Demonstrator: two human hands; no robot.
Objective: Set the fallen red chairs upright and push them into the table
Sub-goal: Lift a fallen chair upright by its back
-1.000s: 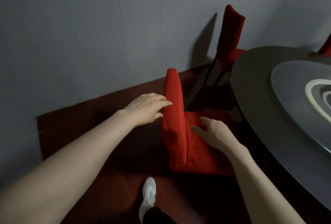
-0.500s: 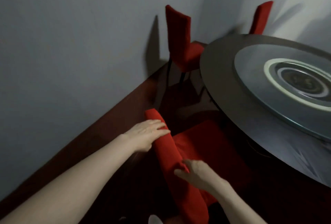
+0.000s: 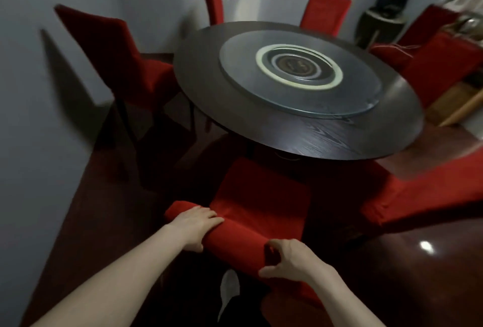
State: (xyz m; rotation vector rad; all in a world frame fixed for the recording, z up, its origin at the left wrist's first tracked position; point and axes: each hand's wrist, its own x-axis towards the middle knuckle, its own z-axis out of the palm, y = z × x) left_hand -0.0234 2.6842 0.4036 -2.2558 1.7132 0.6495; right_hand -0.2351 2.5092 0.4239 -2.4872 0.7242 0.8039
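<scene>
A red chair (image 3: pixel 261 203) stands upright right in front of me, its seat facing the round dark table (image 3: pixel 326 138). My left hand (image 3: pixel 197 224) grips the left part of the chair's backrest top, fingers over it. My right hand (image 3: pixel 290 261) holds the right part of the same backrest top, fingers curled on the cloth. Another red chair (image 3: pixel 418 196) lies fallen on the floor to the right, below the table's edge.
A glass turntable (image 3: pixel 300 75) sits on the table. Several more red chairs stand around it, one at the left (image 3: pixel 125 60) by the grey wall. A dark vase (image 3: pixel 381 26) stands in the far right corner. My white shoe (image 3: pixel 230 290) shows below.
The chair has come from tilted to upright in front of the table. Both hands moved onto the top of its backrest, and my view swung right to show the whole table.
</scene>
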